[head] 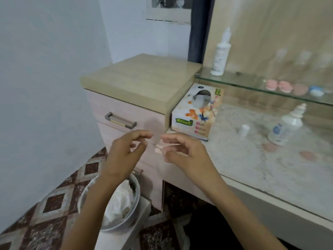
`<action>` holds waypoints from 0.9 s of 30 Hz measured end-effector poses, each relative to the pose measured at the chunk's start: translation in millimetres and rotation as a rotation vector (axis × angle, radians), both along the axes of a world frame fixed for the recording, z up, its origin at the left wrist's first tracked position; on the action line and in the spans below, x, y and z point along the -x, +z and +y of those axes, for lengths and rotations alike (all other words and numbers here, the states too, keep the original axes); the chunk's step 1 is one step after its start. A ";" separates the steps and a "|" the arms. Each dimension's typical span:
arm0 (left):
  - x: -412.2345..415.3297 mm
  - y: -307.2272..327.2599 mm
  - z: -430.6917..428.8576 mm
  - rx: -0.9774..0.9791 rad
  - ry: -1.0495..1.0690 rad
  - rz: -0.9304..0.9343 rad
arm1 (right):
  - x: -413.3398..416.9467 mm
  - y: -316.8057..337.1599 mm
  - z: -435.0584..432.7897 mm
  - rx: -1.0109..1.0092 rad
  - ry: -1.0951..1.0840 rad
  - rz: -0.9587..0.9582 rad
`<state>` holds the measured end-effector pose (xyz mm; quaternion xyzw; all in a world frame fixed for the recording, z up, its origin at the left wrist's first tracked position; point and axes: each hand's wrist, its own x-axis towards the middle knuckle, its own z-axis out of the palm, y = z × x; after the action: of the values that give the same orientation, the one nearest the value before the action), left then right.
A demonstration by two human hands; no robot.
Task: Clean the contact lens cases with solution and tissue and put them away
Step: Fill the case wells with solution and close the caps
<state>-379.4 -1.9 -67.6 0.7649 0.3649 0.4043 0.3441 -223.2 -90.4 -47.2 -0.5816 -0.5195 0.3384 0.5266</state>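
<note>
Right hand (182, 150) pinching a small blurry pink plastic lens case (159, 148), left hand (126, 150) loosely curled and empty, both above the round grey bin (134, 210).

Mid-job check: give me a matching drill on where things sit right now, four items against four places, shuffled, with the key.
Items:
1. tall white bottle
2. tissue box
3. small white cap
4. crumpled tissue

Places:
A. in the grey bin on the floor
B. loose on the countertop beside the tilted bottle
C. upright on the glass shelf
D. on the countertop against the drawer unit

Pairs: 1-C, 2-D, 3-B, 4-A
</note>
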 end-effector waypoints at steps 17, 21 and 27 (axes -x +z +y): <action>-208.2 40.3 -88.6 -0.069 -0.457 0.068 | -193.4 42.2 -145.1 -0.001 -0.532 -0.238; -241.2 22.3 -97.6 -0.131 -0.470 0.189 | -221.9 26.2 -158.4 0.061 -0.579 -0.275; -262.8 -3.1 -106.1 -0.209 -0.434 0.324 | -248.1 10.3 -138.7 0.074 -0.657 -0.283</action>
<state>-116.6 -108.1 -70.7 0.9109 0.1993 0.2294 0.2792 24.9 -229.2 -37.0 -0.7773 -0.3601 0.0860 0.5087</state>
